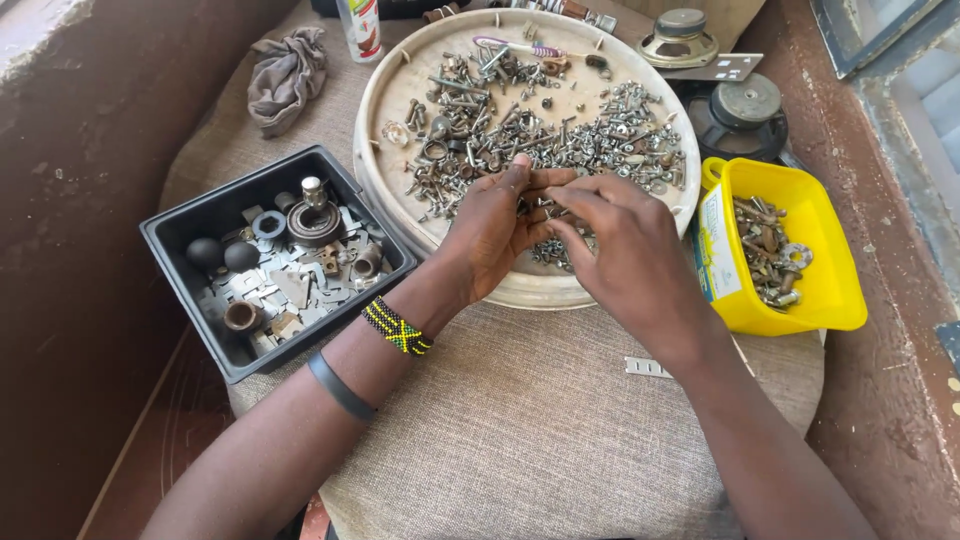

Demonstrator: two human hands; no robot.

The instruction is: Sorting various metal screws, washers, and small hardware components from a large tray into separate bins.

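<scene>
- Left hand [492, 228] and right hand [625, 250] meet over the round tray [380, 100], fingertips pinched together on a small screw [535, 207], largely hidden.
- Loose hardware [560, 130] fills the tray.
- Black bin [190, 225] left, yellow tub [820, 250] right.

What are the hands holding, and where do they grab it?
Both hands, left hand and right hand, pinch something tiny between fingertips over the round tray; what it is cannot be told.
</scene>
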